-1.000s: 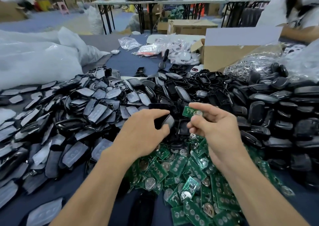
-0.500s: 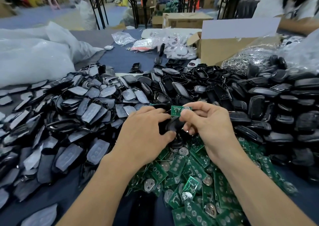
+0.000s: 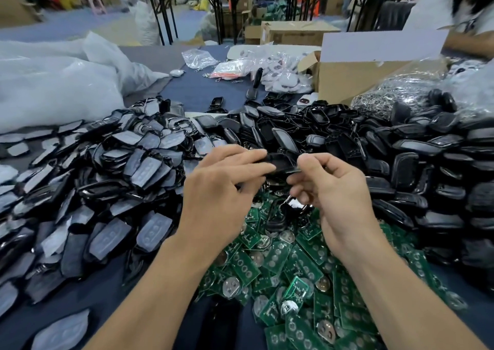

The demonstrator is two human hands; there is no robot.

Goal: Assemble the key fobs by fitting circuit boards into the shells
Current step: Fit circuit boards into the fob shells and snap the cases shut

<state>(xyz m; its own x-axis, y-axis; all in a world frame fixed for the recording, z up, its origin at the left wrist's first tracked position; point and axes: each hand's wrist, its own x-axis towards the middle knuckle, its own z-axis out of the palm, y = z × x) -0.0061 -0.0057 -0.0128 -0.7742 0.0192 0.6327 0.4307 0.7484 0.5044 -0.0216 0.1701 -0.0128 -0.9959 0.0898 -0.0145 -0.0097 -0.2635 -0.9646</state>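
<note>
My left hand [image 3: 222, 189] and my right hand [image 3: 331, 189] meet above the middle of the table and both hold one black key fob shell [image 3: 280, 162] between their fingertips. The green circuit board is no longer visible; whether it lies inside the shell I cannot tell. Below my hands spreads a heap of green circuit boards [image 3: 294, 269] with round coin-cell holders. A pile of black shells with grey button pads [image 3: 120, 176] lies to the left. A pile of plain black shells [image 3: 401, 149] lies to the right and behind.
White plastic bags [image 3: 53, 82] fill the far left. A cardboard box [image 3: 352, 79] and a bag of metal key rings [image 3: 395, 98] stand at the back right. Small clear bags [image 3: 232, 69] lie on the blue table cover. Another person's arm [image 3: 470, 42] shows at top right.
The green board pinched in my right hand has gone out of sight at the shell. Both hands have come together on the black shell.
</note>
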